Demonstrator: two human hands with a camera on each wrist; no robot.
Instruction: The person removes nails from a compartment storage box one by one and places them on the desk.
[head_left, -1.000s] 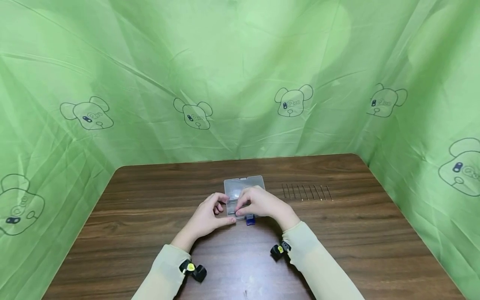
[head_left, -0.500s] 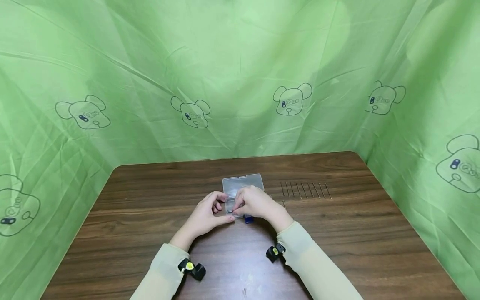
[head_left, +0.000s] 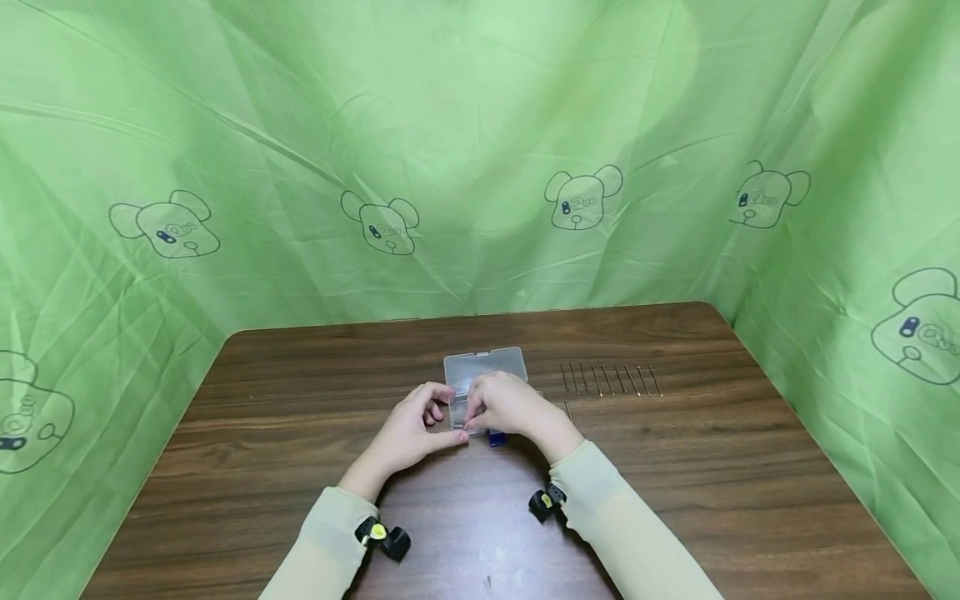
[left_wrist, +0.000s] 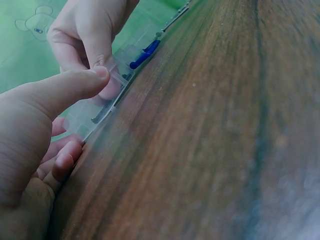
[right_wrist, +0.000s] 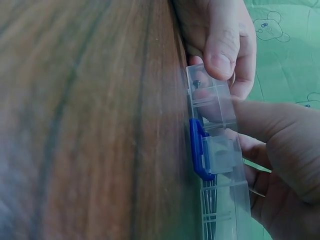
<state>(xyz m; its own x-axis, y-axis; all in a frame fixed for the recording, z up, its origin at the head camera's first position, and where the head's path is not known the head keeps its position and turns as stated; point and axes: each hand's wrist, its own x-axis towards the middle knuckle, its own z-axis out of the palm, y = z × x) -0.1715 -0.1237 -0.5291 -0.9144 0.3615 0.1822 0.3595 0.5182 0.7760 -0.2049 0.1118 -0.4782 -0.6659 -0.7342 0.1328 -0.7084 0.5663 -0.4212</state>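
A clear plastic box (head_left: 486,363) lies on the table with its lid raised at the back. Its blue latch (right_wrist: 198,150) hangs at the front. My left hand (head_left: 408,429) grips the box's left end, thumb at the front corner and fingers behind. My right hand (head_left: 506,408) reaches into the box, thumb and fingertips together at the left compartment. Through the clear wall a dark nail (right_wrist: 196,84) shows beside those fingertips, and they seem to pinch it; most of it is hidden. Several thin metal nails (right_wrist: 210,210) lie in another compartment.
A row of several thin nails (head_left: 612,381) lies on the brown wooden table (head_left: 750,467) right of the box. One more nail (head_left: 567,410) lies close beside my right wrist. Green cloth (head_left: 480,283) stands behind the table's far edge.
My right hand has shifted slightly left and lower inside the box, uncovering the nail beside its wrist. My left hand keeps its hold. The head view has moved a little.
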